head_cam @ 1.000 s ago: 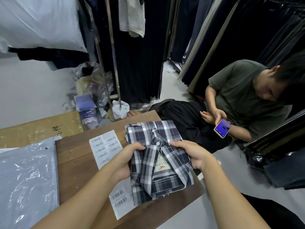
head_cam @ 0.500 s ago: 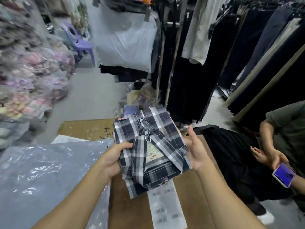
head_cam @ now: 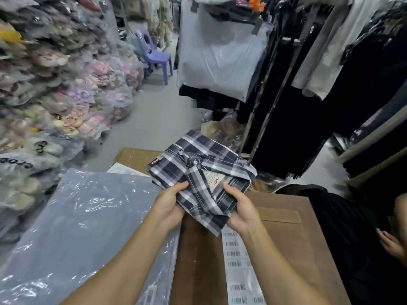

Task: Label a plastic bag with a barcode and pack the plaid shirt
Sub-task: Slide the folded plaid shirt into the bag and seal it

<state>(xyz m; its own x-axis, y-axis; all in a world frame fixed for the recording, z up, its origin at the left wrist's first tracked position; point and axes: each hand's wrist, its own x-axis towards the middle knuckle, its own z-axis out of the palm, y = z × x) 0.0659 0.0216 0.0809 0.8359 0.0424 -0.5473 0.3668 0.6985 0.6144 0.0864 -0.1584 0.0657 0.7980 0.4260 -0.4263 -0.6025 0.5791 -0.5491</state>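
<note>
A folded navy-and-white plaid shirt (head_cam: 198, 170) with a paper tag is held in the air above the brown wooden table (head_cam: 286, 238). My left hand (head_cam: 169, 205) grips its near left edge and my right hand (head_cam: 240, 208) grips its near right edge. A stack of clear plastic bags (head_cam: 88, 227) lies flat to the left of the table. A white sheet of barcode stickers (head_cam: 240, 267) lies on the table under my right forearm, partly hidden by it.
Heaps of bagged goods (head_cam: 55, 84) fill the left. A cardboard box (head_cam: 134, 157) sits beyond the bags. A purple plastic chair (head_cam: 156, 56) stands at the back. Clothes racks (head_cam: 308, 84) hang on the right. Another person's hand (head_cam: 392, 243) shows at the right edge.
I have lifted the shirt off the table and carried it left, toward the plastic bags. The view has swung left with it. Both hands now hold the shirt's near end.
</note>
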